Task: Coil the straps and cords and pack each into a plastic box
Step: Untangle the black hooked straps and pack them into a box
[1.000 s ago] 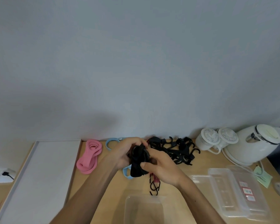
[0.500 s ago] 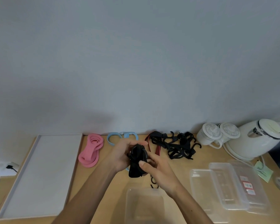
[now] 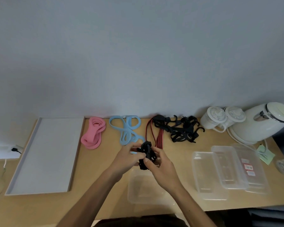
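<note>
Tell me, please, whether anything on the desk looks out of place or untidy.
The black hooked cords lie in a tangle by the wall, not yet coiled. A kettle and two cups have nothing to do with packing. Nothing looks spilled or damaged.

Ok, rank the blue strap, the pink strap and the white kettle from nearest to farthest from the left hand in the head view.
1. Blue strap: just beyond the left hand, toward the wall.
2. Pink strap: farther out to the left, beside the grey tray.
3. White kettle: far right corner, clearly farthest.
</note>
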Motion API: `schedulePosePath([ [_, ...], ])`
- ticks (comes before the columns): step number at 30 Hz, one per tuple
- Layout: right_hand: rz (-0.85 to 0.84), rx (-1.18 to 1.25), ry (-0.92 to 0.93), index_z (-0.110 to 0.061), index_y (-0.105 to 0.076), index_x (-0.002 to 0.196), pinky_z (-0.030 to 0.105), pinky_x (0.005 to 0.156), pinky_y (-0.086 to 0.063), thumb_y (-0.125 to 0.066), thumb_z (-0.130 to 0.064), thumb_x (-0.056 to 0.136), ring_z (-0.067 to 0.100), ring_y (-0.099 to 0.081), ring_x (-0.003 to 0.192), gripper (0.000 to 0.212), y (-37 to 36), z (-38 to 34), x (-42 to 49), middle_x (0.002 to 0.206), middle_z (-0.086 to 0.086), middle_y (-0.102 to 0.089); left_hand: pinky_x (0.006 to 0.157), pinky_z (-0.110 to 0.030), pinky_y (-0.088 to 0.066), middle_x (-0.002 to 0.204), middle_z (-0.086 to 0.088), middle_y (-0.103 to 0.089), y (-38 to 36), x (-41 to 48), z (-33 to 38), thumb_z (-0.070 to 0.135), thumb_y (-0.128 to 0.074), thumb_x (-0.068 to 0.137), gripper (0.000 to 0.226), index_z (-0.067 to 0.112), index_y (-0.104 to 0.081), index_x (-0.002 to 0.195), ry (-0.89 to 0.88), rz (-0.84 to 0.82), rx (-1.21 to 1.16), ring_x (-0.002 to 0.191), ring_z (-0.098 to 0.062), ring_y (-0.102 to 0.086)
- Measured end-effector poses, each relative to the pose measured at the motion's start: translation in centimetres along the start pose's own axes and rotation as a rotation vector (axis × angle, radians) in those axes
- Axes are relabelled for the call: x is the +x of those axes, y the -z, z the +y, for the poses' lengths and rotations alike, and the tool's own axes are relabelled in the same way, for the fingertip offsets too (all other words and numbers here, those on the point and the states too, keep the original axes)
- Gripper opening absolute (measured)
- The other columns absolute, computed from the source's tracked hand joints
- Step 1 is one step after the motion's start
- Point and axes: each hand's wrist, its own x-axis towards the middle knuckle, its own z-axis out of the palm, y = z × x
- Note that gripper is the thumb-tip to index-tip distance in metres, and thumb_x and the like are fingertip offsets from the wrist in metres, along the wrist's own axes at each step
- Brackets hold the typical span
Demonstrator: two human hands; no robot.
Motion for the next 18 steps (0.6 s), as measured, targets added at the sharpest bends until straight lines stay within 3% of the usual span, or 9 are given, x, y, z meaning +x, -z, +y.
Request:
schedulePosePath([
  [2,-0.046,0.012,0.0,-0.036,-0.049,0.128,0.021,0.087,-0.052,-0.062,-0.02,0.089,0.003,-0.06,0.104,0.044,-0.1,0.6,-0.6,0.121,-0.015,-0.059,0.09,-0.036,-0.054,0.114,0.003,-0.056,0.1,-0.5,-1.1,0.014,-0.066,0.083,0.03,0.031,-0.062,0.107,-0.006,0.002,0.046,0.096,-0.013,-0.064],
  [7,-0.087,-0.067,-0.034,-0.034,-0.049,0.127,0.006,0.078,-0.046,-0.066,-0.017,0.086,-0.002,-0.06,0.099,0.048,-0.6,1.9,-2.2,0.109,-0.022,-0.058,0.093,-0.038,-0.052,0.11,-0.001,-0.057,0.0,-1.6,-4.2,0.021,-0.065,0.083,0.037,0.031,-0.06,0.119,0.025,-0.031,0.144,0.094,-0.013,-0.066],
  [11,-0.102,-0.095,-0.129,-0.04,-0.042,0.122,0.009,0.077,-0.048,-0.07,-0.025,0.082,-0.005,-0.06,0.094,0.051,-1.3,3.2,-3.4,0.103,-0.016,-0.062,0.086,-0.033,-0.053,0.097,0.004,-0.064,-0.9,-2.3,-6.4,0.017,-0.064,0.084,0.024,0.026,-0.061,0.106,0.034,0.014,0.197,0.093,-0.012,-0.064],
  [14,-0.129,-0.123,-0.17,-0.037,-0.043,0.123,0.003,0.067,-0.045,-0.072,-0.028,0.08,-0.006,-0.059,0.09,0.054,-1.8,3.8,-4.0,0.098,-0.019,-0.06,0.081,-0.025,-0.049,0.097,0.008,-0.064,-1.1,-2.5,-7.7,0.021,-0.063,0.084,0.017,0.023,-0.06,0.1,0.041,0.049,0.312,0.093,-0.008,-0.059],
  [18,-0.153,-0.127,-0.208,-0.033,-0.045,0.124,0.006,0.068,-0.046,-0.071,-0.029,0.08,-0.004,-0.061,0.089,0.052,-2.9,4.7,-4.5,0.095,-0.019,-0.06,0.077,-0.027,-0.048,0.089,0.007,-0.065,-1.1,-2.4,-8.8,0.019,-0.06,0.086,0.007,0.022,-0.066,0.088,0.037,-0.015,0.435,0.089,-0.012,-0.059],
])
